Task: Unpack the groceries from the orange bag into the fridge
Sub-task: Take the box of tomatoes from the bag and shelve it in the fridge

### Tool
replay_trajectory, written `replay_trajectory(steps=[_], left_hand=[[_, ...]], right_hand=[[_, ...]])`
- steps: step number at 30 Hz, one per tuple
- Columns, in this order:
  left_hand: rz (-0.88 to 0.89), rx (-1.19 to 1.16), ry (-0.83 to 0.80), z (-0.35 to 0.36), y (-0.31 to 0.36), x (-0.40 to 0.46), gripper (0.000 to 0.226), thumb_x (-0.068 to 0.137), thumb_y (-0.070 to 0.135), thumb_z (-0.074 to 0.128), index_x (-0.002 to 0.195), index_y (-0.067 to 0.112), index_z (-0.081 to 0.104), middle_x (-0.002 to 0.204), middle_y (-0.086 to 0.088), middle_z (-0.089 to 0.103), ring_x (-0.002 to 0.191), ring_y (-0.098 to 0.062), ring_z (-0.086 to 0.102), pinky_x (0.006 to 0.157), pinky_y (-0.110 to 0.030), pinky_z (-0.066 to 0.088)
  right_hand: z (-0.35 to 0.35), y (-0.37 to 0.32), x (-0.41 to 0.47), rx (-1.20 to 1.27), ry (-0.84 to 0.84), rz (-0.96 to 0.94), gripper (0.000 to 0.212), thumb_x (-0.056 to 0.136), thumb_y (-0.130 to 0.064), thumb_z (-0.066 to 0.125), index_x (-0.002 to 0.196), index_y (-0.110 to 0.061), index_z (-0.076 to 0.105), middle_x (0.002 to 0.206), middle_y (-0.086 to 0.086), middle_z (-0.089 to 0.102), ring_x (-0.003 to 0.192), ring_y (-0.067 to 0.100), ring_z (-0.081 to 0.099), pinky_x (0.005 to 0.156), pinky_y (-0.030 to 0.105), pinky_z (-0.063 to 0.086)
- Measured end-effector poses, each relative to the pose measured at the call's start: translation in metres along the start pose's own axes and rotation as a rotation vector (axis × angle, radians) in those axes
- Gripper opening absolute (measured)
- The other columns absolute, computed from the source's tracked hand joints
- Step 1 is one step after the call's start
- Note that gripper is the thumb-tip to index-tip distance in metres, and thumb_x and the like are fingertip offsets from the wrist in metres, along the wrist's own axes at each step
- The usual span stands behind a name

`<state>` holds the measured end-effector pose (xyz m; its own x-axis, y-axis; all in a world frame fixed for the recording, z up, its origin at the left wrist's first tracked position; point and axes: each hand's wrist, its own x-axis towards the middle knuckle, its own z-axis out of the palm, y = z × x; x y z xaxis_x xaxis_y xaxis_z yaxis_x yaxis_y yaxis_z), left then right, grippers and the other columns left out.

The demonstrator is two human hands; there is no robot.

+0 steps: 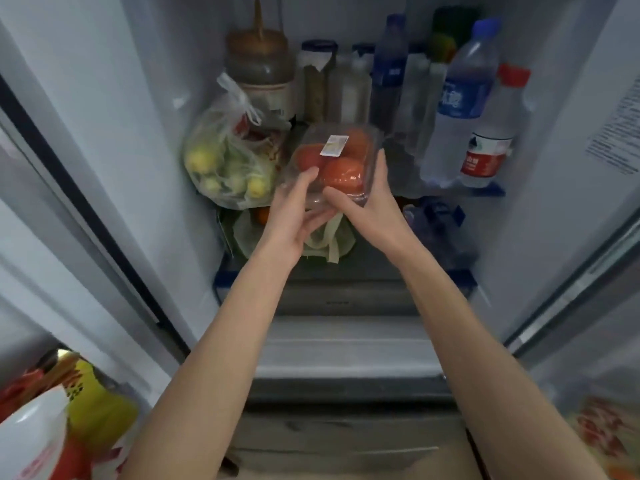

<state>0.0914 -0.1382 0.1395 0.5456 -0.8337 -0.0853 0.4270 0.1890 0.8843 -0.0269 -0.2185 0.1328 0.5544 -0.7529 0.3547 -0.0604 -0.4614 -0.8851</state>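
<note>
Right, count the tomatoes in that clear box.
3 show in the clear plastic box, held by the left hand and right hand: front, left, back under the label. More may be hidden.

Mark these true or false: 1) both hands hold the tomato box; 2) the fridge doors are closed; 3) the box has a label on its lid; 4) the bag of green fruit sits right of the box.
1) True: the left hand and right hand hold the clear tomato box.
2) False: the doors are open.
3) True: a label is on top.
4) False: the bag of green fruit is left of it.
</note>
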Motion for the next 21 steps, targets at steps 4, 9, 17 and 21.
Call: replay_trajectory(steps=[4,9,17,21], left_hand=[[0.030,0.110,0.034,-0.003,-0.010,0.018,0.069,0.089,0.040,0.073,0.142,0.013,0.039,0.129,-0.015,0.065,0.103,-0.021,0.075,0.086,-0.035,0.062],[0.124,0.491,0.112,-0.011,-0.007,0.025,0.060,0.094,0.054,0.058,0.137,0.015,0.045,0.108,-0.010,0.070,0.069,-0.021,0.077,0.077,-0.040,0.064],[0.221,0.326,0.163,0.006,-0.001,0.041,0.037,0.102,0.024,0.055,0.137,0.013,0.052,0.117,0.000,0.066,0.101,-0.010,0.069,0.090,-0.027,0.057],[0.061,0.189,0.136,0.018,0.016,0.066,0.044,0.104,0.027,0.051,0.142,0.005,0.049,0.139,-0.011,0.059,0.124,-0.020,0.058,0.112,-0.033,0.043]], right_hand=[[-0.011,0.011,0.018,-0.151,-0.097,0.023,0.085,0.083,-0.050,0.075,0.152,-0.028,0.030,0.139,-0.002,0.058,0.128,0.013,0.057,0.111,0.043,0.048],[-0.015,0.016,0.040,-0.358,-0.001,0.062,0.097,0.081,-0.059,0.074,0.158,-0.023,0.028,0.155,0.008,0.036,0.137,0.025,0.049,0.115,0.039,0.042],[0.008,0.020,0.094,-0.483,-0.019,0.108,0.082,0.092,-0.050,0.066,0.157,-0.019,0.027,0.152,0.011,0.040,0.132,0.035,0.053,0.111,0.051,0.045],[0.015,0.012,0.122,-0.558,-0.088,0.160,0.068,0.094,-0.046,0.065,0.151,-0.020,0.037,0.147,0.009,0.052,0.131,0.033,0.056,0.109,0.053,0.045]])
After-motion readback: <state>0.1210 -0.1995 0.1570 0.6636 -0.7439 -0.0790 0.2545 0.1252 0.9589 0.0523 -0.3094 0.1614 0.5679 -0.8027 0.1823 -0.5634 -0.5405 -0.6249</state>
